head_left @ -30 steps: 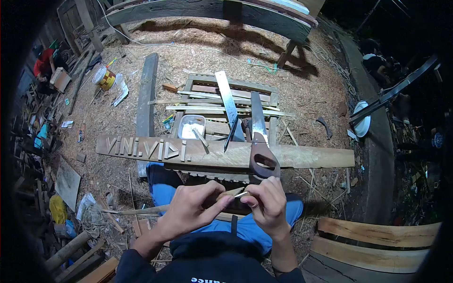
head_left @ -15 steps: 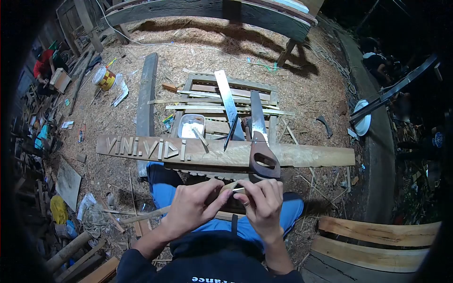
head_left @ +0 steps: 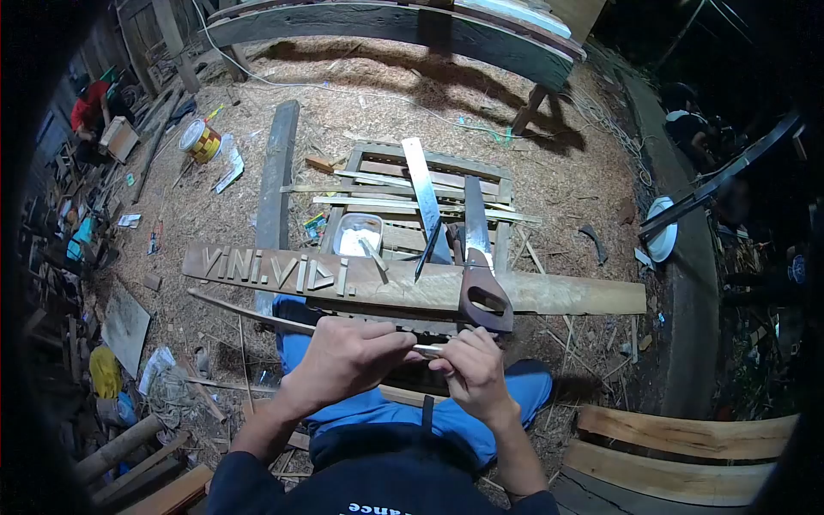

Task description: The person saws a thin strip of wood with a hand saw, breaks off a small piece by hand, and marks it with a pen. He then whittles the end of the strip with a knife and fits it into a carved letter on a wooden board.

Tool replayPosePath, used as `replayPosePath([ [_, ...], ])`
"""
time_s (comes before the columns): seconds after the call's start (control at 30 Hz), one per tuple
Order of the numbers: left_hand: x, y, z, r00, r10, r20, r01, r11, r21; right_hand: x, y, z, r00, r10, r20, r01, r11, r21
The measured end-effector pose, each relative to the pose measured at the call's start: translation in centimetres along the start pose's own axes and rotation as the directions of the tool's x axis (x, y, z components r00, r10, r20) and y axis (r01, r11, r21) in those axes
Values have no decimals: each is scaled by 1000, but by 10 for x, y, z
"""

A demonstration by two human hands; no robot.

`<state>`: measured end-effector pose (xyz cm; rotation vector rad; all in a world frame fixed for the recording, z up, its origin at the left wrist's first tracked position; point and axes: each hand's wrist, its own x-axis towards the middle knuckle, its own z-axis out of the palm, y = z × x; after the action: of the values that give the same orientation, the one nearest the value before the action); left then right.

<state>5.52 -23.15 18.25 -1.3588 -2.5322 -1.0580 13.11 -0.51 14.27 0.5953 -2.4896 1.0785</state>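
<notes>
My left hand [head_left: 350, 359] is closed round a thin wooden strip [head_left: 249, 313], which sticks out to the left above my lap. My right hand [head_left: 472, 371] pinches a small pale piece of wood [head_left: 427, 349] between the two hands; whether it is the strip's end or separate is hidden by the fingers. Just beyond lies a long wooden board [head_left: 566, 292] with raised wooden letters [head_left: 266, 270] reading "VINI.VIDI." A handsaw [head_left: 485, 287] rests across it, handle towards me. Near the saw are a metal ruler [head_left: 421, 184], a black pen [head_left: 427, 253] and loose short wood pieces [head_left: 373, 257].
A slatted wooden stand [head_left: 506, 176] supports the board, with thin strips and a white plastic tub [head_left: 359, 230] on it. A yellow-and-red bucket [head_left: 200, 140] stands on the shavings at left. Planks [head_left: 687, 468] lie at lower right; a person in red [head_left: 86, 112] sits far left.
My left hand has turned, swinging the strip's free end from lower left up towards the board. Both hands stay close together. The camera view has shifted slightly.
</notes>
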Motion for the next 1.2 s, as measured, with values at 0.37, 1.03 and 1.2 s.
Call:
replayPosePath([
  [0.37,-18,9,11,996,-73,-57,75,997,23,-6,-13,9,984,178,19,-179,969,172],
  [1.03,-7,11,28,969,-242,-49,222,942,-251,-3,-17,2,917,393,72,-399,886,238],
  [1.2,-11,12,19,951,-294,95,309,907,-286,0,-18,-7,922,360,141,-383,900,206],
])
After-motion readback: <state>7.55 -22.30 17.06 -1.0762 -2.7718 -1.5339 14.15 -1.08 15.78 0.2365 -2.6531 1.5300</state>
